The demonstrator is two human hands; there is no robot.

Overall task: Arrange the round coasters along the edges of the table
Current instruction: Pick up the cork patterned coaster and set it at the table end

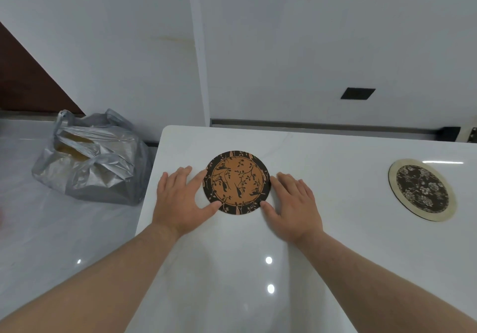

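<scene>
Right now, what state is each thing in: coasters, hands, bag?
Orange coaster: flat on the table, between both hands.
Floral coaster: flat, untouched, further right.
Left hand: flat, fingers touching orange coaster's rim.
Right hand: flat, touching the opposite rim.
Grey bag: crumpled, on the floor.

Looks like a home, likely a dining corner. Glossy white table [335, 229] with a rounded corner, set close to plain white walls [309, 35]. Shiny marble-look floor tiles [51, 229], grey skirting strip [309, 124] at the wall foot, small black plate [358, 93] on the wall, maybe a socket. Dark brown panel [25, 82] far left, kind unclear. Crumpled grey plastic bag [98, 172] on the floor, something tan inside. Decorative tableware: orange-black coaster [236, 182] and floral coaster [422, 189] flat on the table.
</scene>
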